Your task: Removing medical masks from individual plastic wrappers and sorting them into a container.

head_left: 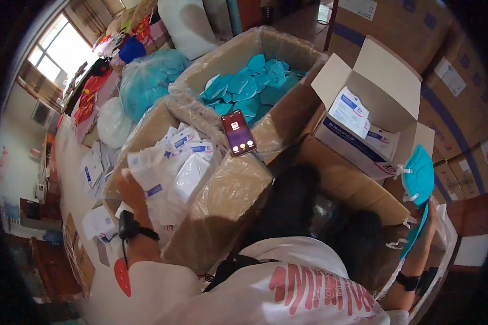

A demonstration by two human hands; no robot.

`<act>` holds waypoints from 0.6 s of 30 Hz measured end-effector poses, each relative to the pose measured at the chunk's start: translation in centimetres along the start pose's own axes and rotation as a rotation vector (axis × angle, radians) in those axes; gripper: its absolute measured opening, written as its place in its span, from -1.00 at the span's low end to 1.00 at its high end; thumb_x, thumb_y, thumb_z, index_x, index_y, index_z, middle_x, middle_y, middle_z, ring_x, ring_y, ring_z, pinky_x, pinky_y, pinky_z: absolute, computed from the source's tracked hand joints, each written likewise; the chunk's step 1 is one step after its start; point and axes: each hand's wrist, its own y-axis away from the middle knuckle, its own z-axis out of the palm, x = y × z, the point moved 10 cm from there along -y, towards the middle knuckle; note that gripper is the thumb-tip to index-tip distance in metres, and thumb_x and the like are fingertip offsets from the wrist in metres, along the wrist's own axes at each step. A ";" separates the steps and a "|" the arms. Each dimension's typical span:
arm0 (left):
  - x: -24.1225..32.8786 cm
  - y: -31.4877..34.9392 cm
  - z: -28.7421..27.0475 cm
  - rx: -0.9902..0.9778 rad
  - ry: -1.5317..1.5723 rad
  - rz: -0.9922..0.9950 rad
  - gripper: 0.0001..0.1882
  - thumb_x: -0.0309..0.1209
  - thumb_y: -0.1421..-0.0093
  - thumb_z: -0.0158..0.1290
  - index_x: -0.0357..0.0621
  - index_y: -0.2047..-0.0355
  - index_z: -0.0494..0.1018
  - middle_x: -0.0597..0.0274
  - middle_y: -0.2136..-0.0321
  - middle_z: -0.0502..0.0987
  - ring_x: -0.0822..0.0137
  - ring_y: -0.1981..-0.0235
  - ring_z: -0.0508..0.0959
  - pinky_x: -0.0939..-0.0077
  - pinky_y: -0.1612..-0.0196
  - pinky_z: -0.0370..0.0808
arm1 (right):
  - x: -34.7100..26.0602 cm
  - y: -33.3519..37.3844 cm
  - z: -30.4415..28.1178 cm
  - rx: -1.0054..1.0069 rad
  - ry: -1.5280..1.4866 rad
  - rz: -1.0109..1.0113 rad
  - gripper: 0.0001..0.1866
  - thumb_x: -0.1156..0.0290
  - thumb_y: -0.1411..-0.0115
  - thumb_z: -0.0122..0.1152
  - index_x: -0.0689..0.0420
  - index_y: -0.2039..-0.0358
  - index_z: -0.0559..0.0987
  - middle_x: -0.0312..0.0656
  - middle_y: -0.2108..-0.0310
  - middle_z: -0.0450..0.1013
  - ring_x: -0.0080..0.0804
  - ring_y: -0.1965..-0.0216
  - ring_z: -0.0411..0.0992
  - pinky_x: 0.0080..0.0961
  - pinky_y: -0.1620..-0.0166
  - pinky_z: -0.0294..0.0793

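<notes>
At the right, my right hand (pixel 429 230) holds a teal cup-shaped face mask (pixel 418 174) upright, its fingers partly hidden behind it. White tabs show on the mask's edge, and a teal strap (pixel 417 230) trails below. My left hand (pixel 133 192) is at the left side of a plastic-lined carton (pixel 217 211). Its fingers are bent against a clear-and-white plastic packet (pixel 146 165); the fingertips show poorly. Several more white packets lie in that carton. Beyond it, a larger lined carton (pixel 287 116) holds a heap of teal masks (pixel 244 89).
A phone (pixel 237 132) with a lit screen rests on the cartons' edges. An opened white box (pixel 358 143) with packets sits on a brown carton at the right. Stacked cartons (pixel 390 40) stand behind. A teal-filled plastic bag (pixel 152 78) and loose packets (pixel 95 170) lie left.
</notes>
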 end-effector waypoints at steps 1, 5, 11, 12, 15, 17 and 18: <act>-2.4 0.8 3.3 0.037 -0.023 0.168 -0.56 -0.22 -0.21 -0.18 -0.38 0.09 0.29 -0.19 0.10 0.36 -0.11 0.07 0.35 0.20 -0.02 0.24 | 0.2 0.0 0.7 -0.037 -0.004 0.017 -0.73 0.13 -0.14 0.06 0.08 0.48 0.43 -0.40 0.69 0.24 -0.64 0.69 0.18 -0.69 0.60 0.15; -2.8 8.1 19.4 -0.494 -0.102 0.426 -0.62 -0.27 -0.17 -0.14 -0.35 0.13 0.32 -0.20 0.10 0.35 -0.08 0.09 0.37 0.16 -0.09 0.17 | -1.3 0.3 2.1 -0.130 0.053 -0.020 -0.75 0.17 -0.16 0.04 0.10 0.45 0.44 -0.37 0.67 0.27 -0.63 0.67 0.22 -0.69 0.59 0.18; -6.7 6.0 25.0 -0.421 -0.018 0.406 -0.69 -0.35 -0.11 -0.10 -0.37 0.22 0.36 -0.13 0.16 0.39 0.03 0.12 0.40 0.17 -0.06 0.20 | -2.1 1.8 4.1 -0.127 0.074 -0.012 -0.79 0.25 -0.19 0.01 0.12 0.32 0.48 -0.39 0.58 0.33 -0.67 0.57 0.27 -0.75 0.53 0.21; -8.0 4.8 23.2 -0.270 -0.281 0.643 -0.70 -0.37 -0.10 -0.09 -0.37 0.24 0.36 -0.10 0.19 0.40 0.06 0.12 0.40 0.17 -0.04 0.22 | -0.7 0.7 4.3 -0.220 0.053 -0.012 -0.79 0.26 -0.20 -0.01 0.13 0.32 0.48 -0.42 0.53 0.34 -0.71 0.53 0.25 -0.78 0.50 0.21; -6.7 -1.0 18.0 0.008 -0.178 0.529 -0.73 -0.41 -0.09 -0.09 -0.39 0.27 0.37 -0.05 0.23 0.42 0.12 0.14 0.40 0.21 0.01 0.27 | -1.0 1.8 5.1 -0.256 0.059 -0.025 -0.81 0.30 -0.21 -0.03 0.13 0.31 0.47 -0.47 0.51 0.32 -0.76 0.51 0.22 -0.80 0.46 0.20; -0.6 -1.6 9.6 0.125 0.621 0.036 -0.73 -0.41 -0.13 -0.13 -0.38 0.24 0.36 -0.03 0.22 0.41 0.13 0.16 0.39 0.30 0.06 0.29 | -1.4 2.8 4.7 -0.318 0.057 -0.029 -0.82 0.32 -0.22 -0.04 0.14 0.32 0.45 -0.50 0.52 0.30 -0.78 0.51 0.22 -0.80 0.45 0.20; 4.0 -0.3 6.2 0.141 0.713 0.149 -0.73 -0.41 -0.15 -0.15 -0.37 0.23 0.35 -0.03 0.22 0.41 0.13 0.16 0.39 0.32 0.07 0.30 | -1.3 3.1 5.4 -0.321 -0.001 -0.014 -0.83 0.31 -0.23 -0.05 0.13 0.36 0.44 -0.52 0.54 0.28 -0.79 0.52 0.20 -0.80 0.46 0.19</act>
